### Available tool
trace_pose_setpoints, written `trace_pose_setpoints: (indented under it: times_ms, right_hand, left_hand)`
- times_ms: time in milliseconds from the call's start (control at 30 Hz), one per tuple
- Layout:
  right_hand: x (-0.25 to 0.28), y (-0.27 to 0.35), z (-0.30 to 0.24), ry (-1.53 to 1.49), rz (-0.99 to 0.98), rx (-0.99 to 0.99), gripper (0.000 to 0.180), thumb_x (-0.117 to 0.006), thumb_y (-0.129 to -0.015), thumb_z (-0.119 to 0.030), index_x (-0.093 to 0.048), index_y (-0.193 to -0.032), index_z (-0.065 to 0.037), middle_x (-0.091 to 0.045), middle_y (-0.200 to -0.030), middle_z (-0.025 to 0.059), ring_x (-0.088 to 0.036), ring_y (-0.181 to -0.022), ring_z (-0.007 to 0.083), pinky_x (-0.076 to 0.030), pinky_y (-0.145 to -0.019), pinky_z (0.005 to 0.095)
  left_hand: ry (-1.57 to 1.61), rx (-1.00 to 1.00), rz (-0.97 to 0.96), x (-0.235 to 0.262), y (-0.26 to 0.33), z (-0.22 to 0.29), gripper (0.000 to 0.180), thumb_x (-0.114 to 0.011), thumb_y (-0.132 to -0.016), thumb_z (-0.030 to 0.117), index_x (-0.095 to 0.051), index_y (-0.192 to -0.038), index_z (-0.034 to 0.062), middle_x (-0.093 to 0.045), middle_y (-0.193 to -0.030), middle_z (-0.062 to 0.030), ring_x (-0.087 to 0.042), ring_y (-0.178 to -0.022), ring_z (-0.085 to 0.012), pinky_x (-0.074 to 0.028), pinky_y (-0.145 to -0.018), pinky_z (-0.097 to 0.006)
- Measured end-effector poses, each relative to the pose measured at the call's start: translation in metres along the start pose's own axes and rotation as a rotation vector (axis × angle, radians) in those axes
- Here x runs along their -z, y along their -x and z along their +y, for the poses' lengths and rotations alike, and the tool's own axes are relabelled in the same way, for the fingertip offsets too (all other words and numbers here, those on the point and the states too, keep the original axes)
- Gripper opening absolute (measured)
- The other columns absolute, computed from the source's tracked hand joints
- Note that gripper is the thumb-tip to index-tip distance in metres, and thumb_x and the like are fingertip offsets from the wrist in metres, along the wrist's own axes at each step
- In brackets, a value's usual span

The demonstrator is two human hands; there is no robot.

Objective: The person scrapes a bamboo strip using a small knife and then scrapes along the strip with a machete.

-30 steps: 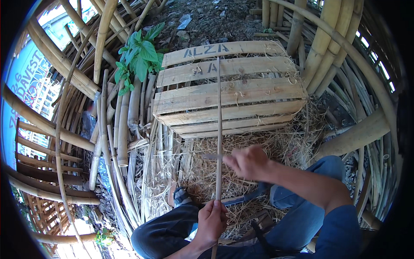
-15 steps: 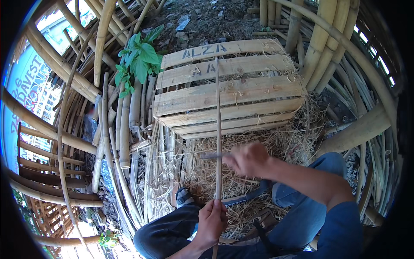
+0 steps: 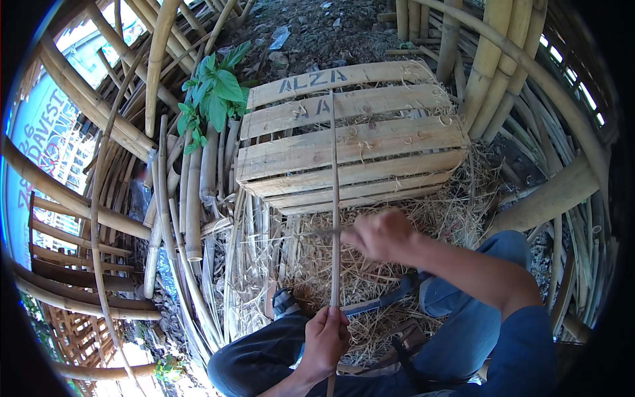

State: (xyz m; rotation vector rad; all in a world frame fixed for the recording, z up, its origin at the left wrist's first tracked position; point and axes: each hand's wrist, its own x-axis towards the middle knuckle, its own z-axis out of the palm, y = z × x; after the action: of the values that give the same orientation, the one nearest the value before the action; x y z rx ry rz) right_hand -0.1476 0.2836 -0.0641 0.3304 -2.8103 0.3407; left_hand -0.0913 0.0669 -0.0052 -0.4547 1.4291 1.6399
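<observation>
A long, thin bamboo strip [image 3: 335, 264] runs from near my lap up over a slatted wooden crate [image 3: 397, 135], its far end lying across the slats. Close to my body, my left hand [image 3: 324, 343] is closed around the strip's near part, thumb on top. Farther along, my right hand [image 3: 382, 235] is closed on a knife, the handle hidden in the fist. Its thin blade [image 3: 316, 233] crosses the strip and points left, blurred by motion. Beneath the strip, between crate and legs, lie pale shavings [image 3: 377, 281].
My bent legs [image 3: 476, 327] frame the shavings. Bamboo poles [image 3: 193, 218] lie at the left beside a leafy green plant [image 3: 215, 92]. Thick upright bamboo [image 3: 489, 59] stands at the far right, and a bamboo lattice [image 3: 73, 337] is at the lower left.
My right hand and the knife have slid a little farther along the strip, away from me. The left hand keeps its hold in about the same place.
</observation>
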Motion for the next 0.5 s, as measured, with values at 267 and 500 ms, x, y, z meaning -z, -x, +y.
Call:
trace_pose_setpoints:
  times_ms: [267,500]
  right_hand:
    - [-0.003,-0.007,0.014,-0.168,-0.137,-0.255,0.051,-0.032,-0.097,-0.036,-0.046,-0.055,-0.010,-0.037,-0.038,-0.0015,-0.034,-0.029,0.0101,-0.027,-0.025,0.0273]
    - [0.005,-0.016,0.008,-0.100,-0.069,-0.192,0.057,-0.024,-0.097,-0.040,-0.050,-0.057,-0.010,-0.040,-0.040,0.0003,-0.036,-0.029,0.0117,-0.031,-0.026,0.0294]
  left_hand:
    - [-0.041,-0.004,0.000,0.000,0.001,0.002,0.030,-0.033,-0.099,0.027,-0.043,-0.079,0.0066,-0.029,-0.052,0.0040,-0.024,-0.039,-0.0050,-0.019,-0.036,-0.022]
    - [-0.103,-0.047,0.008,0.005,-0.001,-0.002,0.030,-0.033,-0.099,0.027,-0.043,-0.079,0.0067,-0.030,-0.054,0.0036,-0.025,-0.040,-0.0052,-0.020,-0.036,-0.022]
